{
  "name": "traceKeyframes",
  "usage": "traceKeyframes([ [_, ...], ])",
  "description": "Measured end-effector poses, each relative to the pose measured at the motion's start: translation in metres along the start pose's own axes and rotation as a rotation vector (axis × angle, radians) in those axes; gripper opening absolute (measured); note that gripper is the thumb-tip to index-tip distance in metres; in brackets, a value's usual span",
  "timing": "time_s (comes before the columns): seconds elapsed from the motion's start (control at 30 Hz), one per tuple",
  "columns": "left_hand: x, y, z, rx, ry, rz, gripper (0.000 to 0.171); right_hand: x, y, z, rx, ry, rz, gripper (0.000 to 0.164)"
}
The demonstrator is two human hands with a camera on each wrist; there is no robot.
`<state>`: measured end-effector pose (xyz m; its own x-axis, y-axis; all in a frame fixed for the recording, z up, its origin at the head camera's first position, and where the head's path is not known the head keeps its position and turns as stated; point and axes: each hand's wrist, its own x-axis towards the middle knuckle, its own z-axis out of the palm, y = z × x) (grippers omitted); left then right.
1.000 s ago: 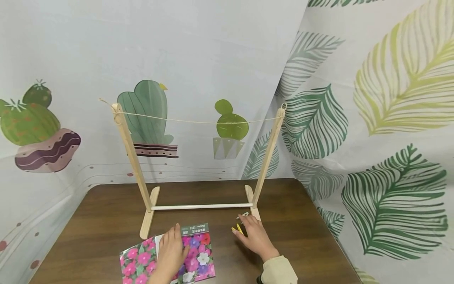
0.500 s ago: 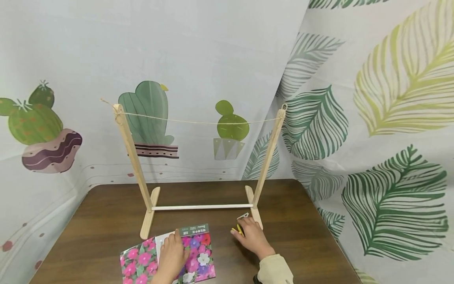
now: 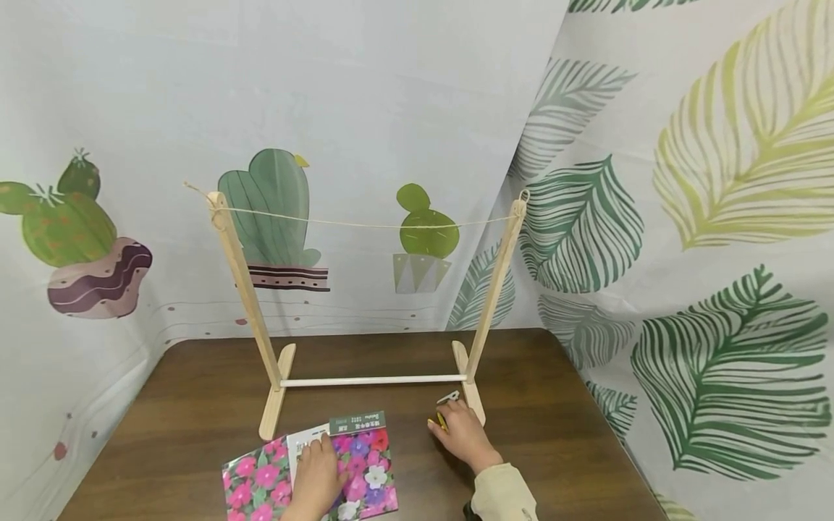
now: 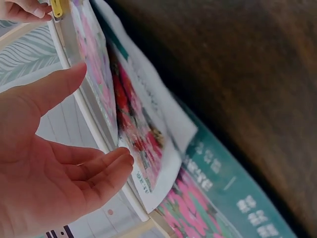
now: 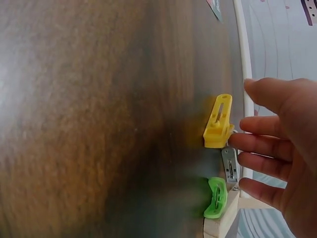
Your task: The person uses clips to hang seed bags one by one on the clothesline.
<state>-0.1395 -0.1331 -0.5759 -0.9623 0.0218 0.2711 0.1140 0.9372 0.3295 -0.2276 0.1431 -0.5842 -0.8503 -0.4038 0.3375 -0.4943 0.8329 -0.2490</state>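
Three flat packets printed with flowers lie overlapping on the brown table: a pink-flowered one (image 3: 250,481), a white-edged one (image 3: 305,436) and a green-headed one (image 3: 374,456). Over the middle packet is my left hand (image 3: 316,477), its fingers loosely bent; the left wrist view has thumb and fingers apart with nothing between them. My right hand (image 3: 468,438) reaches over the clothespins with relaxed fingers. In the right wrist view, its fingertips are right beside the yellow clothespin (image 5: 218,124) and grey clothespin (image 5: 230,163); a green clothespin (image 5: 216,198) lies below them.
Behind the hands stands a wooden frame (image 3: 244,293) with two posts. A thin string (image 3: 365,224) runs between the post tops, and a white rod (image 3: 374,380) joins the feet. A printed cloth (image 3: 365,108) with cacti and leaves hangs behind the table (image 3: 541,405).
My left hand has drawn back a little toward me, baring more of the white-edged packet's top. The right hand has shifted slightly, and the grey clothespin beyond its fingers shows more.
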Motion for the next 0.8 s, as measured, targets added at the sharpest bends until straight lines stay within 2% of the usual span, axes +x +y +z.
traceKeyframes([
  [0.17, -0.002, -0.003, 0.005, -0.007, -0.010, 0.007, 0.090, 0.000, -0.001, 0.003, 0.001, -0.021, -0.009, 0.025],
  [0.47, 0.000, -0.005, 0.012, -0.007, 0.014, 0.003, 0.095, 0.003, 0.000, 0.007, -0.010, -0.016, -0.008, 0.026],
  [0.6, -0.001, -0.003, 0.013, -0.032, 0.022, -0.004, 0.082, 0.004, -0.001, 0.008, -0.011, -0.014, 0.000, 0.026],
  [0.8, 0.000, -0.002, 0.011, -0.087, 0.008, -0.054, 0.064, 0.007, -0.004, 0.010, -0.006, -0.013, 0.018, 0.020],
])
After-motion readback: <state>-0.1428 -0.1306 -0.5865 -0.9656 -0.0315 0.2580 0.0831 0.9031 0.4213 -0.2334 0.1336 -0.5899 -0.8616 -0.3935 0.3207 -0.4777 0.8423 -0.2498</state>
